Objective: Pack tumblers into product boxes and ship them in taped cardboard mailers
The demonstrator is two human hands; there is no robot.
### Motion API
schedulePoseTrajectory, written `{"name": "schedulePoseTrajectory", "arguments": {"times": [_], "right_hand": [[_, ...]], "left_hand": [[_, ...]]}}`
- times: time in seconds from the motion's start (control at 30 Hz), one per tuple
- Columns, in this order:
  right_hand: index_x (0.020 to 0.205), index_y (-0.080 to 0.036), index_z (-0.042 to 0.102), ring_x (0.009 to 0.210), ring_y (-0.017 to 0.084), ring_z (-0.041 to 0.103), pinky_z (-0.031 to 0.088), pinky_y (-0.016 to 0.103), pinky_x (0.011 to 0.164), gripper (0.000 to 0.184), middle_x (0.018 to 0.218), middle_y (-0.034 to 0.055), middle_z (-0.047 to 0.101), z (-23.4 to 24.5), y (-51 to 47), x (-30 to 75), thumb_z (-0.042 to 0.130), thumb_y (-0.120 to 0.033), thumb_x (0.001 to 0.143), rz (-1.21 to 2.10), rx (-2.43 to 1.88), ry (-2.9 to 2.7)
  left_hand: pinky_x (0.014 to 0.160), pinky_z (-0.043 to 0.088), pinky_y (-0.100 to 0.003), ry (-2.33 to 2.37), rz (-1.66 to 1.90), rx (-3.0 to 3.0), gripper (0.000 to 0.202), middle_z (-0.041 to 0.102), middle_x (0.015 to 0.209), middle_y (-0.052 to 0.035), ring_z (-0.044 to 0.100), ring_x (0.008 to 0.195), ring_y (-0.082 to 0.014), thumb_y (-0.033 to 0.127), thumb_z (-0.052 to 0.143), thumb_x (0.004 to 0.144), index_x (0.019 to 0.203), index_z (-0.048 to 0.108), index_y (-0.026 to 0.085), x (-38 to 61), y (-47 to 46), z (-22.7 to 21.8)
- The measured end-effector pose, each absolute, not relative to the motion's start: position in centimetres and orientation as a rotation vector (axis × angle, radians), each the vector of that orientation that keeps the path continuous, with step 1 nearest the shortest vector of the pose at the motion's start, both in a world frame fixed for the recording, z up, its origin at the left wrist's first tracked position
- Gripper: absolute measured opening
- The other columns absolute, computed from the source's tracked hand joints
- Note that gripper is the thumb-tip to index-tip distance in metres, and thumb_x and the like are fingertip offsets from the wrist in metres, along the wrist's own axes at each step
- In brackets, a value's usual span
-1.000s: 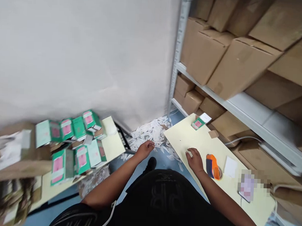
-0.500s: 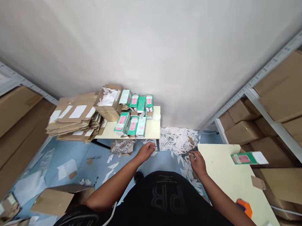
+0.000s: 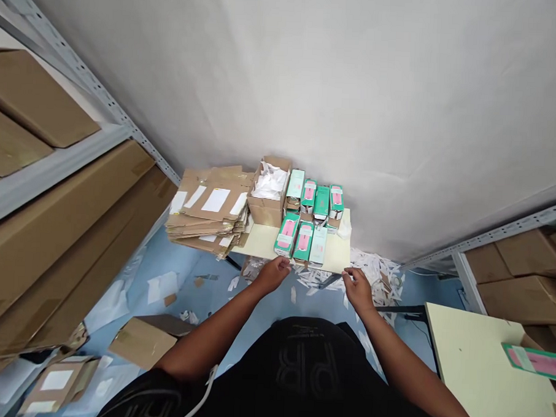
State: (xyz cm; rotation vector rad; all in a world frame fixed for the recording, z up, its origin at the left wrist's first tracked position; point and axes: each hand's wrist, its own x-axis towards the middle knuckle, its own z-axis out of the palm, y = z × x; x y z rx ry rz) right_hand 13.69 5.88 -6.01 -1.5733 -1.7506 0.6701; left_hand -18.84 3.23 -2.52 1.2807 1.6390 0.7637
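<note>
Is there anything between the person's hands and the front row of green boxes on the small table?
Nothing visible does. The left hand is at the front edge of the table, just before the front row of green boxes; the right hand hangs near its right corner, with only open air between.

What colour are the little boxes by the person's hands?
The little boxes are green with pink panels, seen best in the head view.

green-and-pink boxes point(image 3: 303, 240), flat, side by side
</note>
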Motion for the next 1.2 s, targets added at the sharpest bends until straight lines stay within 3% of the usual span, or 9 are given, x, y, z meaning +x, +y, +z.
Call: {"name": "schedulePoseTrajectory", "arguments": {"times": [0.37,0.57,0.83,1.03,1.2], "right_hand": [[0.103,-0.021,0.072,0.101,0.028,0.068,0.055,0.038,0.083,0.040,0.109,0.0117,0.073,-5.5,13.5,5.9,0.053,-0.055,0.094,1.038,-1.420,-1.928],[0.112,-0.022,0.070,0.103,0.029,0.071,0.055,0.040,0.091,0.042,0.110,0.0099,0.076,-5.1,19.1,2.2,0.055,-0.055,0.092,1.370,-1.261,-1.953],[0.108,-0.023,0.070,0.084,0.026,0.070,0.055,0.039,0.079,0.042,0.094,0.0053,0.075,-4.3,22.9,-6.6,0.061,-0.056,0.084,1.684,-1.107,-1.947],[0.103,-0.023,0.068,0.073,0.021,0.068,0.051,0.032,0.063,0.041,0.090,0.0058,0.074,-4.9,22.8,-17.1,0.073,-0.051,0.073,2.061,-1.207,-1.640],[0.109,-0.024,0.064,0.076,0.022,0.068,0.051,0.031,0.063,0.044,0.089,0.0037,0.073,-5.9,21.9,-25.9,0.071,-0.048,0.074,1.889,-1.399,-1.517]], "left_hand": [[0.090,0.054,-0.035,1.813,0.918,1.138,0.027,0.075,0.102,-0.0058,0.070,0.096,-0.0223,0.036,0.061,0.084,0.104,0.067,0.020,-23.6,7.9,-2.0],[0.089,0.055,-0.035,2.063,1.038,1.054,0.029,0.075,0.101,-0.0060,0.070,0.096,-0.0223,0.039,0.062,0.085,0.107,0.068,0.021,-26.7,9.3,-0.7],[0.087,0.053,-0.032,2.429,0.992,0.878,0.023,0.075,0.101,-0.0041,0.069,0.092,-0.0206,0.033,0.063,0.086,0.105,0.067,0.021,-36.2,10.3,1.6],[0.100,0.048,-0.035,2.644,0.725,0.951,0.040,0.069,0.123,-0.0118,0.065,0.113,-0.0267,0.032,0.064,0.083,0.121,0.065,0.018,-47.1,11.7,1.1],[0.114,0.036,-0.039,2.635,0.494,1.060,0.060,0.059,0.142,-0.0200,0.052,0.135,-0.0343,0.040,0.063,0.084,0.137,0.058,0.013,-54.8,14.1,-0.7]]}}
